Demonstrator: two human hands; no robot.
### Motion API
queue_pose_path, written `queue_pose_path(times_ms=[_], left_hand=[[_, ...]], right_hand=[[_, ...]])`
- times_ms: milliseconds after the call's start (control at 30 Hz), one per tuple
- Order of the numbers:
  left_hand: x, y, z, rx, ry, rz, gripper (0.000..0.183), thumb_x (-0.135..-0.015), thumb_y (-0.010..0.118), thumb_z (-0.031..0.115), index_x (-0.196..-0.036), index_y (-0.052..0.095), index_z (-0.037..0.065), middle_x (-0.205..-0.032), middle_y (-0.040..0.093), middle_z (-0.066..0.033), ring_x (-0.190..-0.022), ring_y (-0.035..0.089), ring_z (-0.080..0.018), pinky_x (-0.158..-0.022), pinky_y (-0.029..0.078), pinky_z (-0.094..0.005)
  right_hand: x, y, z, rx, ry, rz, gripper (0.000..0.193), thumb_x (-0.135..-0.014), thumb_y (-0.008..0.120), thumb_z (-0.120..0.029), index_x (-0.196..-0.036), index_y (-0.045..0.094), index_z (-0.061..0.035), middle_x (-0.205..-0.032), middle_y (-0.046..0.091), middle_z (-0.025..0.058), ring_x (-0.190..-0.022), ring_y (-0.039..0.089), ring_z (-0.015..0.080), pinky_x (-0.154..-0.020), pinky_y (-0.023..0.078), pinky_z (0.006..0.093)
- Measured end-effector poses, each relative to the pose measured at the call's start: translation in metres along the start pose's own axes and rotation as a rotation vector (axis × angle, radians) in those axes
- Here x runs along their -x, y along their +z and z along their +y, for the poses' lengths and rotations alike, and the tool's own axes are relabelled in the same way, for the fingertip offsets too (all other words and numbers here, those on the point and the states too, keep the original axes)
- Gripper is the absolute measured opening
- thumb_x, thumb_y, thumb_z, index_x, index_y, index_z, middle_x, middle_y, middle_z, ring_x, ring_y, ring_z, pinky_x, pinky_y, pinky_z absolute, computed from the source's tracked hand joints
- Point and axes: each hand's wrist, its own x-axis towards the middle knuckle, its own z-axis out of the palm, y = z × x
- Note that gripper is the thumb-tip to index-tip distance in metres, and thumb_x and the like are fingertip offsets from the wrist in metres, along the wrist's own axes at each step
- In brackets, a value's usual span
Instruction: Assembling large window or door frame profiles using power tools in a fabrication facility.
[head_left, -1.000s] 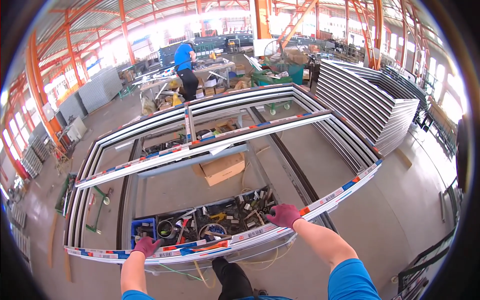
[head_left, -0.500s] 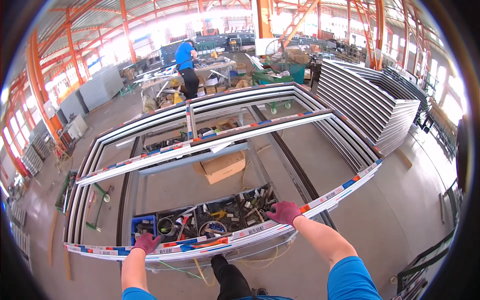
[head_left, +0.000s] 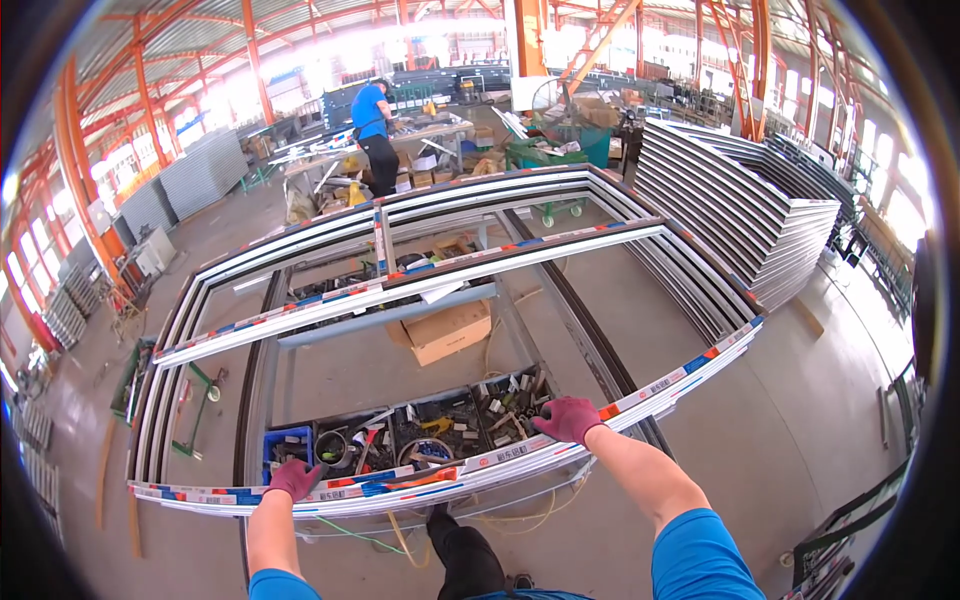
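**Q:** State the position of the workpiece.
**A:** The large metal frame (head_left: 520, 261) lies flat across dark rails (head_left: 592, 332), in front of the person. Pale layers show along its near edge; whether they are one profile or several stacked frames cannot be told.

**Q:** State the condition of the hands.
**A:** Both are gloved in dark red. The left hand (head_left: 294, 479) rests on the frame's near edge, left of its middle; the right hand (head_left: 569, 420) rests on the same edge, farther right. Fingertips are partly concealed, so whether either hand is closed around the edge cannot be told.

**Q:** List other obscured items.
**A:** Loose parts (head_left: 438, 427) below the frame's near opening are jumbled; most are unidentifiable. The near edge covers the front of a blue bin (head_left: 269, 452). A cardboard box (head_left: 455, 337) sits below the frame. Beyond the frame's far side, a co-worker's (head_left: 371, 130) hands are indistinct.
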Motion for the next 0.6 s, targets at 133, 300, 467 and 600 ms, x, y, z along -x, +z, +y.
queue_pose_path(times_ms=[133,300,467,600], left_hand=[[0.002,-0.004,0.007,0.014,0.01,-0.023,0.072,-0.099,0.053,0.066,-0.105,0.079,-0.001,-0.116,0.073,-0.0259,-0.113,0.069,-0.0428,-0.101,0.053,-0.0488],[-0.003,0.003,-0.002,-0.007,0.016,0.016,0.073,-0.099,0.052,0.068,-0.105,0.08,0.0,-0.12,0.072,-0.0257,-0.116,0.068,-0.0423,-0.103,0.052,-0.0493],[-0.008,0.007,-0.008,-0.013,0.038,0.026,0.08,-0.097,0.049,0.074,-0.106,0.079,0.001,-0.113,0.075,-0.0242,-0.113,0.07,-0.0415,-0.102,0.053,-0.0484],[-0.006,0.007,-0.006,-0.016,0.02,0.005,0.074,-0.098,0.05,0.071,-0.11,0.081,0.006,-0.121,0.072,-0.0246,-0.116,0.067,-0.0421,-0.103,0.052,-0.0491]], right_hand=[[0.001,0.001,0.002,0.014,-0.01,0.027,0.051,-0.095,0.059,-0.059,-0.107,0.079,-0.0129,-0.11,0.078,0.0159,-0.109,0.072,0.0356,-0.097,0.054,0.0475],[-0.004,0.001,0.001,0.034,-0.015,-0.001,0.052,-0.096,0.058,-0.059,-0.107,0.079,-0.0126,-0.11,0.078,0.0158,-0.11,0.072,0.0354,-0.096,0.054,0.048],[-0.007,0.005,0.003,0.087,-0.048,-0.01,0.054,-0.099,0.053,-0.059,-0.11,0.079,-0.0127,-0.116,0.077,0.0162,-0.113,0.071,0.0364,-0.098,0.054,0.0489],[-0.013,0.003,0.002,0.186,-0.077,-0.14,0.058,-0.103,0.046,-0.06,-0.113,0.078,-0.0131,-0.119,0.076,0.0159,-0.116,0.07,0.0371,-0.1,0.053,0.0495]])
